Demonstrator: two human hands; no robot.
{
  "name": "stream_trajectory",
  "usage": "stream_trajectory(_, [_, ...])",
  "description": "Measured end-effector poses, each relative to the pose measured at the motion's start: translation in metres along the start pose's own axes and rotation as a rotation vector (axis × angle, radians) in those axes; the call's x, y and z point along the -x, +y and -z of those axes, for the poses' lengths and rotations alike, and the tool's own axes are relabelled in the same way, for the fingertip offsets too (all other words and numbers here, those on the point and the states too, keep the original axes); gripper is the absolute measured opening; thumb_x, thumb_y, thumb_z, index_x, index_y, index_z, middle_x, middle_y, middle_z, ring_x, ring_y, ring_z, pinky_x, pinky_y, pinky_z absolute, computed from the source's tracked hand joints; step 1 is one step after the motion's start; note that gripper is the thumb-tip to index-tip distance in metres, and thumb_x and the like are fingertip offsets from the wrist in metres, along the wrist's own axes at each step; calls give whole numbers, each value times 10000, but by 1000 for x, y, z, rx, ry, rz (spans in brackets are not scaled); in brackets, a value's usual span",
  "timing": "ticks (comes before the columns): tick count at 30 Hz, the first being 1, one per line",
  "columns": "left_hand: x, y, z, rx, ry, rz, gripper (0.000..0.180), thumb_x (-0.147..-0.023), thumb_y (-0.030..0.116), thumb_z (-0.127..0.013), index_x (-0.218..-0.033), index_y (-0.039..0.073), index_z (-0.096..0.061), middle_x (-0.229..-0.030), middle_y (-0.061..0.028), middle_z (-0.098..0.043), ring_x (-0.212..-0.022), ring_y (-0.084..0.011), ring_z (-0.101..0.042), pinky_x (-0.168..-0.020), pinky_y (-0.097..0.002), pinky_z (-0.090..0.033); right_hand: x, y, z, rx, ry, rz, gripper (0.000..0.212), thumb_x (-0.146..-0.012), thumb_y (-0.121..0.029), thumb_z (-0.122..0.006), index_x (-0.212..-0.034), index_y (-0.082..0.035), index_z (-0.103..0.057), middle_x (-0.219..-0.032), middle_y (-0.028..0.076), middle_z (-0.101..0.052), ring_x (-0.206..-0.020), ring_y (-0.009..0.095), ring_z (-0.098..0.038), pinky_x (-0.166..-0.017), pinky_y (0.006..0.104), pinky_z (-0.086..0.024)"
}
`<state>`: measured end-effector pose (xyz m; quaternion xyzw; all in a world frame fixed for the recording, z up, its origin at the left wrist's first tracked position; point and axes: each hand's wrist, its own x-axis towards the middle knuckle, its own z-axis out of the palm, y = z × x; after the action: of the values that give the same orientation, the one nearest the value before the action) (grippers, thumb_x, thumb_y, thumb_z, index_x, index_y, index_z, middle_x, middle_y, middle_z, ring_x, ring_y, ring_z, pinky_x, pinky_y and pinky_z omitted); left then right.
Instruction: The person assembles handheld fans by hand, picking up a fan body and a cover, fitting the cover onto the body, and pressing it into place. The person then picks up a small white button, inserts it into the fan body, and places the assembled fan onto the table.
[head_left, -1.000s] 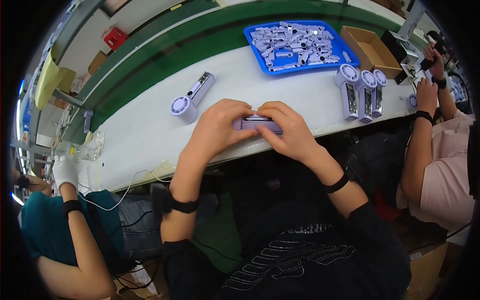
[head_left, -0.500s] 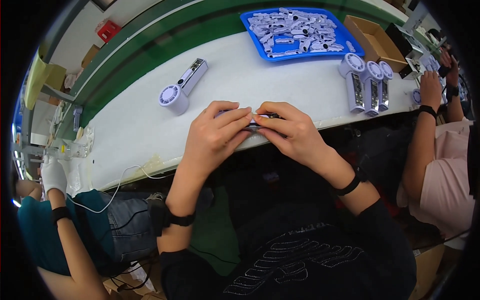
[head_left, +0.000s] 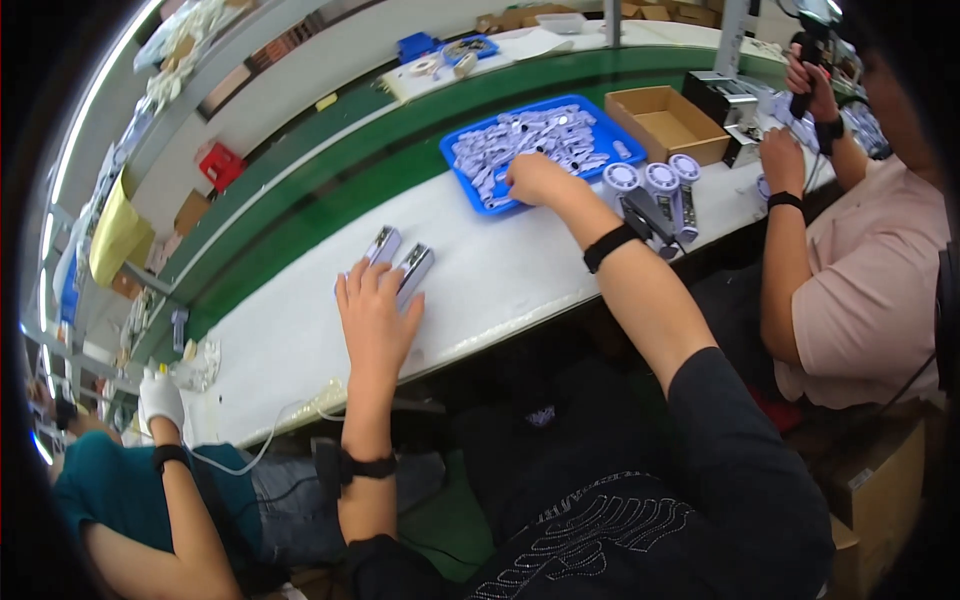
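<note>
My left hand (head_left: 375, 318) lies flat with fingers spread on the white bench, its fingertips on two small lilac-and-grey fan bodies (head_left: 400, 262) lying side by side. My right hand (head_left: 538, 178) reaches far forward into the blue tray (head_left: 470, 152), fingers curled over the heap of pale lilac plastic parts (head_left: 545, 135); whether it grips one is hidden. Three upright lilac fans (head_left: 655, 195) stand just right of my right wrist.
An open cardboard box (head_left: 668, 122) sits right of the tray. A person in a pink shirt (head_left: 860, 260) works at the right with a tool. Another person's gloved hand (head_left: 160, 398) rests at the bench's left end, near a white cable (head_left: 285, 425).
Both hands were together at the bench edge on one small part. Now the left hand has set it beside the lying fan, and the right hand has gone forward to the blue tray.
</note>
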<state>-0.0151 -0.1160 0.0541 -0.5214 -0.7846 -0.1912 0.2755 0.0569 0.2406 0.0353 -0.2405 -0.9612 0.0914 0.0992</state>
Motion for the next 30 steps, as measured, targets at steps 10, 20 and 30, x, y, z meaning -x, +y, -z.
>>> stream_trajectory(10, [-87, 73, -31, 447, 369, 92, 216, -911, 110, -790, -1117, 47, -778, -1257, -115, -721, -1312, -374, -612, -1140, -487, -479, 49, -28, 42, -261, 366, -7, 221, -960, -190, -731, -1054, -2, -797, -1112, 239, -778, -1022, 404, -754, -920, 491, -594])
stream_trajectory(20, [-184, 192, -142, 1026, -442, -413, 554, -781, 33, -805, -1327, 22, -713, -1396, -152, -655, -1264, -345, -648, -1123, -387, -502, 280, 16, 88, -1534, 622, -266, 189, -1075, -130, -713, -1201, 0, -660, -1011, 101, -753, -778, 123, -699, -706, 252, -548])
stream_trajectory(30, [-79, 89, -36, 583, -233, -15, 578, -711, 207, -955, -1205, 0, -738, -1170, -138, -650, -1086, -334, -672, -951, -408, -555, 246, -4, 38, -1127, 591, -134, 203, -927, -45, -863, -1082, 5, -742, -1073, 82, -736, -897, 159, -713, -796, 262, -566])
